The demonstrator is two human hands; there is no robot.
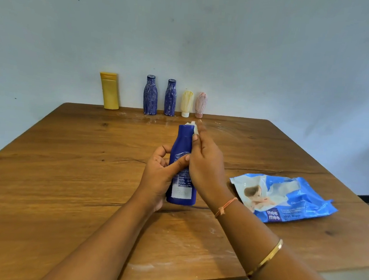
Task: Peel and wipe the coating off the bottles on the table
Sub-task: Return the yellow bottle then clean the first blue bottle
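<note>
A dark blue bottle (pixel 182 146) with a white printed label stands upright at the middle of the table. My left hand (pixel 161 173) wraps around its lower body from the left. My right hand (pixel 204 161) rests against its right side and pinches a white wipe (pixel 193 126) at the bottle's cap. Along the far edge stand two blue bottles with streaky white coating (pixel 151 95) (pixel 170 98), a small coated cream bottle (pixel 187 103) and a small coated pink bottle (pixel 201 104).
A smooth yellow bottle (pixel 110 91) stands at the far left of the row. A blue wet-wipes pack (pixel 285 198) lies open on the wooden table (pixel 66 174), right of my hands. White residue dusts the table near the front edge. A pale wall rises behind.
</note>
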